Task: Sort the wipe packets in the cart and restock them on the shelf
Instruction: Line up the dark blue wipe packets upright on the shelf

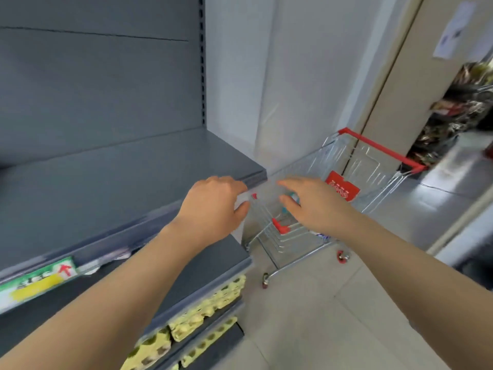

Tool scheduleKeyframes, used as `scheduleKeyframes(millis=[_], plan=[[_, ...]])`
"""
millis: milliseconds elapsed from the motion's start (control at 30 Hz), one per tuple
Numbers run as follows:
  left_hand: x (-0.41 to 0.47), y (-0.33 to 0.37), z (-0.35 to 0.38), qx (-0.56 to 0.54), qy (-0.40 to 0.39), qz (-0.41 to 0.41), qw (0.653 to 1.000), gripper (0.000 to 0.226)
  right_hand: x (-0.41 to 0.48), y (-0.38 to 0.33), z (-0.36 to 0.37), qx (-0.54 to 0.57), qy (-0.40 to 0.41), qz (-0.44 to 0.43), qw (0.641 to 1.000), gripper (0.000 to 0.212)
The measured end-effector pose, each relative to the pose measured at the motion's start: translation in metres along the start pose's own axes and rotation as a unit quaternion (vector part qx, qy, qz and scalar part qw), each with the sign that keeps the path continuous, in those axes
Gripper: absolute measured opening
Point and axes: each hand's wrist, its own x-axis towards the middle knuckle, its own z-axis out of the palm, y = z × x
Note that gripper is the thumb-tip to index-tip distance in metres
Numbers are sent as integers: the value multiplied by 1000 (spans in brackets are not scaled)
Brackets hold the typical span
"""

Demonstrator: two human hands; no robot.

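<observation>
Far left of the frame, the grey shelf (112,182) fills the view, its top board bare, with a green and yellow price label (37,279) on the front rail at lower left. Below it, bottom centre, yellow packs (208,305) sit stacked on the lower shelves.

Centre frame, the left hand (213,206) reaches forward, fingers loosely curled and thumb out, just past the shelf's right corner and beside the near rim of the cart. It grips nothing that can be seen; whether the fingertips touch the wire rim is lost in the blur.

Right of it, the right hand (312,201) stretches out flat, fingers spread and pointing left, hovering over the cart's basket. It is empty too.

The wire cart (373,166) stands on the pale tiled floor (306,316) in the centre right, red handle bar running toward the upper right, a red placard (342,188) on its inner wall. Under the right hand's fingers, a small teal and white shape (292,196) peeps out inside the basket. It may be a wipe packet, but it is too blurred to tell. It lies just below the right hand, and to the right of the left hand.

Upper right, a beige door or panel (416,76) carries a paper notice.
</observation>
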Motion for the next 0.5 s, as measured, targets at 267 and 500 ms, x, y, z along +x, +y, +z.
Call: scheduleKeyframes(millis=[267, 500], plan=[[126, 100, 111, 0, -67, 40, 997, 33, 25, 194, 17, -36, -30, 83, 995, 30], [256, 132, 215, 10, -110, 56, 992, 36, 94, 325, 45, -30, -54, 128, 990, 29]])
